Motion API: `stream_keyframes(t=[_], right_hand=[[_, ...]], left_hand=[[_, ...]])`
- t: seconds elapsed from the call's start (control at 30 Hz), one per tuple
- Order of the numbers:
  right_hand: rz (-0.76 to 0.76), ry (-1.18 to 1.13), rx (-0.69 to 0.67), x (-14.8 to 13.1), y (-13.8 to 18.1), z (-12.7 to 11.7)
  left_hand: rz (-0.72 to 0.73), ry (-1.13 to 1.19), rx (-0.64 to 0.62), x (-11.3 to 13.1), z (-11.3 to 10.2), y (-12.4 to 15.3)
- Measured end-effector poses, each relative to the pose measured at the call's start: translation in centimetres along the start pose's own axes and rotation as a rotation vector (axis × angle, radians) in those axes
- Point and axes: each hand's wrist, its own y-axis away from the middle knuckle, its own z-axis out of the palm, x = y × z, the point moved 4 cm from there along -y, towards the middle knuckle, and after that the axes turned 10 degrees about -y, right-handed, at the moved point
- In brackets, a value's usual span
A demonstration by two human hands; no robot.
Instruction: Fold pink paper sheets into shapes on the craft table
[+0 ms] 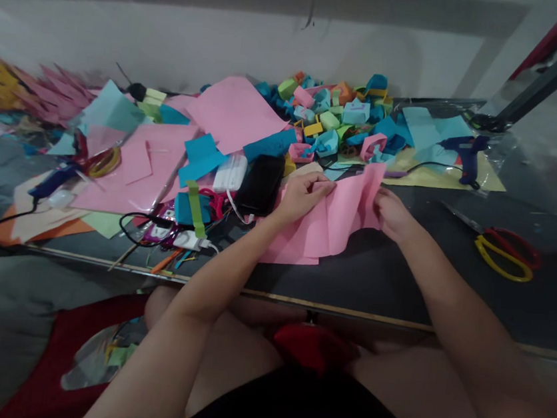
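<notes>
A large sheet of pink paper bends in waves above the dark table in front of me. My left hand pinches its upper left part between thumb and fingers. At the sheet's right edge, my right hand is closed on the paper, with its fingertips partly hidden behind it. Part of the pink paper lies flat on the table below my left forearm. Just left of my left hand are a black phone-like object and a white power bank with a cable.
Scissors with red and yellow handles lie at the right. A blue glue gun rests behind them, another glue gun at the left. Small folded paper pieces are heaped at the back. The table's front edge runs before my lap.
</notes>
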Motion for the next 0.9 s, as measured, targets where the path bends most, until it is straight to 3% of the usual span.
stream_keyframes(t=[0.07, 0.17, 0.23, 0.3, 0.4, 0.53, 0.67, 0.8, 0.9], right_hand=[[-0.302, 0.178, 0.167, -1.4, -0.2, -1.2], [-0.882, 0.450, 0.370, -4.2, 2.6, -1.1], [-1.145, 0.695, 0.209, -5.0, 5.1, 1.3], [-1.087, 0.964, 0.008, -4.6, 6.2, 3.5], [-0.895, 1.124, -0.017, -4.2, 6.1, 4.2], [-0.791, 1.066, -0.105, -4.4, 4.1, 2.3], [-0.676, 0.994, -0.138, -4.3, 2.6, 0.4], [-0.693, 1.071, -0.115, -3.7, 2.8, 0.9], [-0.707, 1.034, -0.181, -3.6, 3.4, 2.1]], left_hand=[[-0.033, 0.032, -0.023, 0.1, 0.2, -0.1], [-0.049, -0.002, -0.043, 0.7, 0.5, 0.0], [-0.041, -0.040, -0.057, 1.1, 0.7, 0.3], [-0.010, -0.055, -0.080, 1.4, 1.0, 0.5], [0.036, -0.042, -0.092, 1.5, 1.1, 0.7], [0.020, 0.011, -0.067, 1.4, 0.8, 0.6], [0.012, 0.075, -0.125, 1.3, 0.8, 0.4], [0.057, 0.073, -0.200, 1.2, 1.4, 0.6], [0.133, 0.121, -0.201, 1.4, 1.6, 0.7]])
